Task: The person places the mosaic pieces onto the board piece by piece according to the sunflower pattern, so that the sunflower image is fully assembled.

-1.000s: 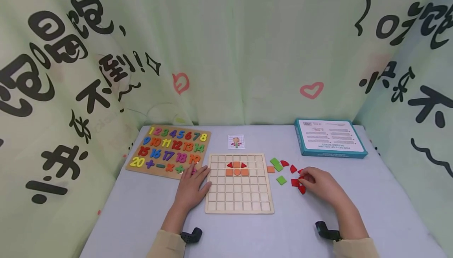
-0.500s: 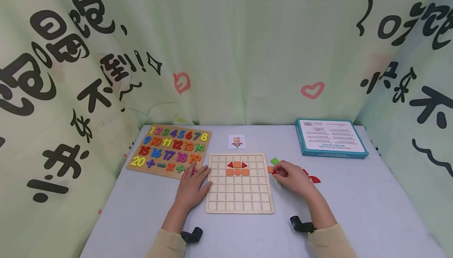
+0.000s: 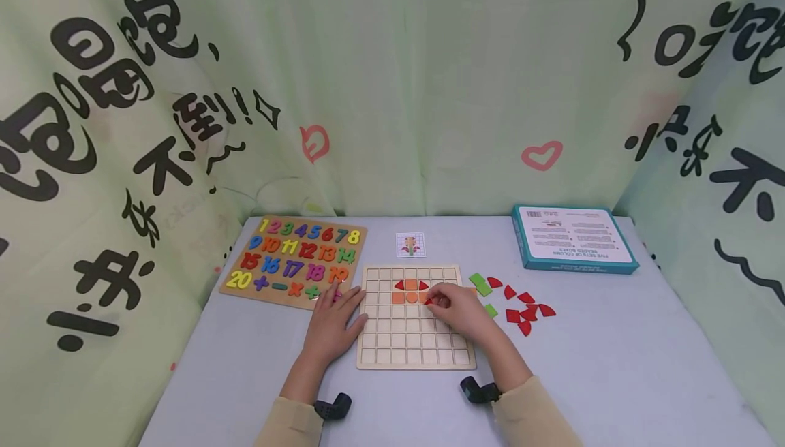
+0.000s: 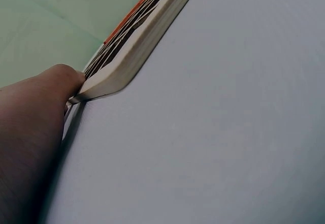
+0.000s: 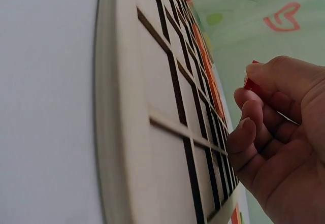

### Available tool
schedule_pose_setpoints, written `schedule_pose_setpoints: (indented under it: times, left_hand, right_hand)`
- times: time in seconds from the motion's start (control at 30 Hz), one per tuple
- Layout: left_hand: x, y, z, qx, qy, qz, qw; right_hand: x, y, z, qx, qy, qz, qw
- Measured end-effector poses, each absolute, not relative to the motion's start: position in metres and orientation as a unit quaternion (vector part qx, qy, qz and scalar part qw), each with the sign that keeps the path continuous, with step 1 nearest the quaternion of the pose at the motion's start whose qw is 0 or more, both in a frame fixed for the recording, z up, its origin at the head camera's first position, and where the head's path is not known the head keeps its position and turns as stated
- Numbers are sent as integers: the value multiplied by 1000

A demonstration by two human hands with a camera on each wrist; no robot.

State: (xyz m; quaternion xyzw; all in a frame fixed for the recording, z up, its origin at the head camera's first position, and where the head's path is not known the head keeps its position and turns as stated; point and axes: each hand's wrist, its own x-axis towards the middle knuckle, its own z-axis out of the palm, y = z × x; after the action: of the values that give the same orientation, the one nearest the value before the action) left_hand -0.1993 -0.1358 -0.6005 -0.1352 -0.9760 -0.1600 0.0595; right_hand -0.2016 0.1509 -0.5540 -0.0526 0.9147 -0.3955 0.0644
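A wooden grid board (image 3: 406, 341) lies flat at the middle of the table. In its upper cells sit several orange pieces (image 3: 411, 285), with a small red triangle (image 3: 399, 285) on each side of the top one. My right hand (image 3: 461, 311) is over the board's right part and pinches a small red piece (image 5: 252, 85) between thumb and index finger, just right of the orange row. My left hand (image 3: 332, 324) rests along the board's left edge with fingers extended. Its thumb (image 4: 63, 79) touches the board's rim in the left wrist view.
Loose red pieces (image 3: 512, 315) and green pieces (image 3: 480, 284) lie right of the board. A number board (image 3: 229, 288) is at the left, partly under my left fingertips. Behind stand a small pattern card (image 3: 410, 245) and a teal-edged box (image 3: 573, 239).
My right hand has picked a red piece from the loose pile and carried it left over the grid board. The left hand has stayed in place.
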Motion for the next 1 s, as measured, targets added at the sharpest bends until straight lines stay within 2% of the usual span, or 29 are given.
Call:
schedule_pose_setpoints:
  times: [0.23, 0.53, 1.0]
  left_hand:
    - [-200, -136, -602, -134, -976, -162, 61]
    - [-200, -136, -602, -131, -977, -159, 59]
    - [-201, -136, -604, -134, -977, -152, 64]
  right_hand:
    - [-207, 128, -554, -75, 911, -401, 63]
    - [-202, 106, -556, -79, 907, -403, 86]
    - [-202, 94, -562, -78, 933, -344, 63]
